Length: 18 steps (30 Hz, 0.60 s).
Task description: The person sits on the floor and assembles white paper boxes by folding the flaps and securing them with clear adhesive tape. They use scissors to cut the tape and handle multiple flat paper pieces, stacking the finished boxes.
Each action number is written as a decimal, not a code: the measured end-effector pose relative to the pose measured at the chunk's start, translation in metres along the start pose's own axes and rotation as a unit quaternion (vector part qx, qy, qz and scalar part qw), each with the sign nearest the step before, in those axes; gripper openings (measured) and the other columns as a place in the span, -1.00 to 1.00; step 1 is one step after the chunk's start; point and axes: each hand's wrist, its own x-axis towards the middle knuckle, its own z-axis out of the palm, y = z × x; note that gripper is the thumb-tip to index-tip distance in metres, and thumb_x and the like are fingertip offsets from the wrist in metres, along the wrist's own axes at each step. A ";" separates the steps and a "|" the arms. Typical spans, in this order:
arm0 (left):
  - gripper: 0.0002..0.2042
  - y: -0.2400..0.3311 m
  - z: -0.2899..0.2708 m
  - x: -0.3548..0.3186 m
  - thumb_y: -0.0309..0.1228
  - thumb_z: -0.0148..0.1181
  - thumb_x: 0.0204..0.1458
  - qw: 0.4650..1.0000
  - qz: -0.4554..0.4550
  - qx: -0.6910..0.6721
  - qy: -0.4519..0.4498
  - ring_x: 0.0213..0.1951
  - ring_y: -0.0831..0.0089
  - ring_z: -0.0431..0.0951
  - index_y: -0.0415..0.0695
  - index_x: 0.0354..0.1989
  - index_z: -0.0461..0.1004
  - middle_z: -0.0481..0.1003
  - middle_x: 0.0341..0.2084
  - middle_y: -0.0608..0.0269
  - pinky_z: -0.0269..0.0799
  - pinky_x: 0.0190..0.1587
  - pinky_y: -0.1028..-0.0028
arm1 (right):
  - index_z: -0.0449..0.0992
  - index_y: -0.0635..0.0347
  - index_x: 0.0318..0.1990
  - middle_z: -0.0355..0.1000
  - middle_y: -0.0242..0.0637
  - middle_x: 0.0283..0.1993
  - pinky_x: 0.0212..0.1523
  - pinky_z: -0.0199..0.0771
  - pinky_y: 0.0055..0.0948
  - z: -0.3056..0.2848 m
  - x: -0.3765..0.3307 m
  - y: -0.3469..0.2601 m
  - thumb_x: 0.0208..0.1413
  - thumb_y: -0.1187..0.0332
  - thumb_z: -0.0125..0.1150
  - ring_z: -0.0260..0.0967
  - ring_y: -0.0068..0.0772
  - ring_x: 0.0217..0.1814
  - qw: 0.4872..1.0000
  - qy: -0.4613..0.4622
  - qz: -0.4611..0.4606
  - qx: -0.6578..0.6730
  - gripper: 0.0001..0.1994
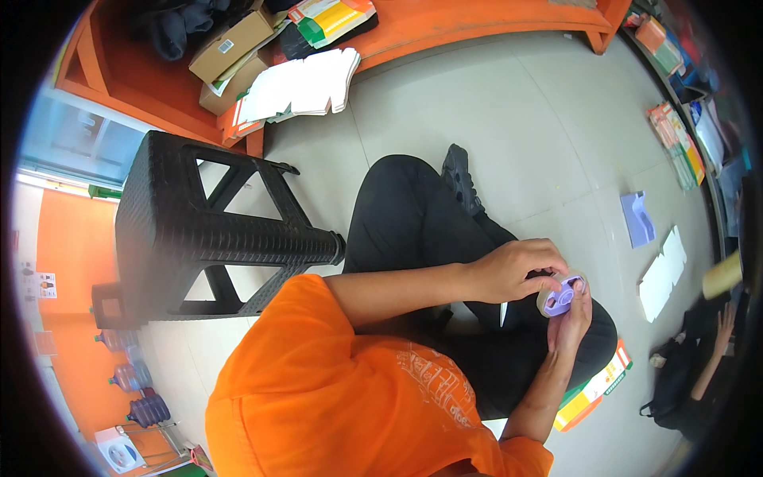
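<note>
A roll of clear tape on a lilac spoked core [565, 296] is held up above my crossed legs. My right hand [574, 319] grips it from below and the right side, with fingers closed around its edge. My left hand [520, 269] reaches over from the left, thumb and fingers bent in a pinch at the roll's upper rim. Whether a tape end lies between those fingertips is too small to tell. Below my left hand, a thin white sliver [503, 315] shows against my dark trousers [421, 215].
A black plastic stool [175, 230] lies tipped at left. White cut card sheets [306, 83] rest by the orange shelf [445, 40]. A lilac piece [637, 219], white card [663, 274] and a colourful flat box [592, 389] lie on the floor. Another person's hand [724, 327] shows at right.
</note>
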 end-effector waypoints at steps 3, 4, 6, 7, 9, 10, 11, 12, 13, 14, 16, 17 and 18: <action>-0.82 0.000 0.002 -0.004 -0.40 0.30 0.09 0.997 0.005 0.066 0.037 -0.24 0.25 0.57 -0.19 -0.17 0.57 0.54 -0.24 0.13 0.51 -0.19 0.37 | 0.33 0.30 0.03 0.41 -0.25 -0.14 -0.17 0.47 -0.50 0.007 -0.005 -0.003 0.39 0.24 -0.03 0.43 -0.48 -0.19 0.992 0.009 -0.088 -0.089 -0.72; -0.82 0.002 0.001 -0.004 -0.40 0.30 0.10 0.998 -0.024 0.051 0.036 -0.26 0.25 0.58 -0.20 -0.18 0.57 0.55 -0.26 0.13 0.51 -0.20 0.38 | 0.32 0.31 0.03 0.40 -0.23 -0.12 -0.12 0.45 -0.47 0.004 -0.005 0.001 0.39 0.25 -0.04 0.41 -0.45 -0.16 0.978 0.017 -0.138 -0.155 -0.72; -0.83 0.006 -0.001 -0.005 -0.40 0.29 0.10 0.996 -0.081 0.022 0.030 -0.31 0.27 0.58 -0.21 -0.20 0.57 0.57 -0.30 0.14 0.52 -0.24 0.38 | 0.29 0.34 0.03 0.36 -0.19 -0.08 -0.03 0.40 -0.41 -0.003 -0.006 0.011 0.39 0.27 -0.07 0.38 -0.39 -0.09 0.930 0.035 -0.235 -0.280 -0.72; -0.82 0.007 0.000 -0.004 -0.39 0.30 0.10 0.995 -0.094 0.009 0.038 -0.32 0.29 0.59 -0.22 -0.19 0.58 0.57 -0.31 0.14 0.52 -0.25 0.39 | 0.27 0.35 0.03 0.32 -0.13 -0.04 0.03 0.34 -0.36 -0.001 -0.011 0.009 0.39 0.28 -0.12 0.33 -0.30 -0.03 0.906 0.047 -0.255 -0.335 -0.73; -0.80 0.008 0.001 -0.004 -0.38 0.30 0.11 0.991 -0.120 -0.015 0.053 -0.35 0.34 0.59 -0.23 -0.18 0.58 0.58 -0.34 0.15 0.52 -0.27 0.41 | 0.28 0.36 0.06 0.32 -0.15 -0.07 0.03 0.32 -0.36 -0.004 -0.013 0.014 0.38 0.31 -0.09 0.32 -0.30 -0.05 0.871 0.069 -0.306 -0.378 -0.72; -0.80 0.011 0.001 -0.003 -0.36 0.30 0.12 0.988 -0.141 -0.029 0.052 -0.34 0.38 0.59 -0.23 -0.18 0.58 0.58 -0.33 0.16 0.51 -0.27 0.42 | 0.29 0.36 0.07 0.33 -0.16 -0.08 0.04 0.31 -0.36 -0.006 -0.014 0.017 0.37 0.32 -0.07 0.31 -0.30 -0.06 0.852 0.081 -0.330 -0.399 -0.72; -0.79 0.015 0.001 -0.002 -0.35 0.31 0.12 0.985 -0.162 -0.043 0.052 -0.33 0.42 0.58 -0.24 -0.18 0.58 0.59 -0.32 0.17 0.51 -0.27 0.44 | 0.29 0.35 0.07 0.34 -0.12 -0.07 0.02 0.33 -0.31 -0.008 -0.015 0.020 0.36 0.33 -0.06 0.33 -0.23 -0.06 0.845 0.073 -0.340 -0.407 -0.72; -0.78 0.017 0.001 -0.002 -0.34 0.31 0.13 0.980 -0.182 -0.060 0.051 -0.32 0.47 0.58 -0.24 -0.17 0.58 0.59 -0.32 0.17 0.50 -0.26 0.45 | 0.29 0.34 0.06 0.35 -0.07 -0.07 0.00 0.36 -0.26 -0.012 -0.015 0.021 0.35 0.33 -0.06 0.34 -0.17 -0.07 0.836 0.066 -0.349 -0.418 -0.73; -0.77 0.017 0.000 -0.001 -0.33 0.31 0.14 0.978 -0.185 -0.081 0.048 -0.32 0.50 0.57 -0.25 -0.17 0.59 0.58 -0.33 0.19 0.49 -0.26 0.47 | 0.30 0.33 0.06 0.37 -0.03 -0.07 -0.01 0.38 -0.22 -0.015 -0.016 0.020 0.35 0.34 -0.05 0.36 -0.10 -0.08 0.828 0.059 -0.358 -0.428 -0.74; -0.77 0.016 -0.001 -0.001 -0.32 0.30 0.15 0.976 -0.189 -0.102 0.045 -0.32 0.53 0.56 -0.25 -0.17 0.59 0.58 -0.33 0.20 0.49 -0.26 0.48 | 0.29 0.33 0.06 0.38 -0.01 -0.06 -0.01 0.38 -0.19 -0.015 -0.015 0.019 0.33 0.35 -0.03 0.36 -0.07 -0.07 0.801 0.047 -0.380 -0.460 -0.73; -0.76 0.018 -0.004 0.000 -0.30 0.30 0.16 0.970 -0.213 -0.111 0.025 -0.33 0.58 0.53 -0.26 -0.17 0.59 0.58 -0.34 0.23 0.46 -0.26 0.51 | 0.29 0.32 0.08 0.40 0.01 -0.06 -0.02 0.38 -0.14 -0.014 -0.014 0.016 0.31 0.36 0.01 0.37 0.00 -0.07 0.744 0.024 -0.416 -0.523 -0.72; -0.75 0.020 -0.010 0.002 -0.30 0.30 0.16 0.968 -0.232 -0.098 0.010 -0.33 0.59 0.52 -0.26 -0.17 0.60 0.57 -0.35 0.24 0.45 -0.26 0.52 | 0.30 0.28 0.06 0.39 0.00 -0.07 0.00 0.39 -0.11 -0.008 -0.013 0.016 0.28 0.39 0.03 0.37 0.03 -0.06 0.725 0.019 -0.456 -0.517 -0.74; -0.75 0.023 -0.012 0.004 -0.30 0.30 0.16 0.964 -0.250 -0.089 -0.009 -0.33 0.61 0.51 -0.26 -0.17 0.60 0.57 -0.35 0.25 0.44 -0.26 0.54 | 0.32 0.23 0.05 0.39 -0.02 -0.07 0.01 0.40 -0.07 0.000 -0.013 0.014 0.25 0.43 0.06 0.36 0.06 -0.05 0.703 0.017 -0.492 -0.513 -0.75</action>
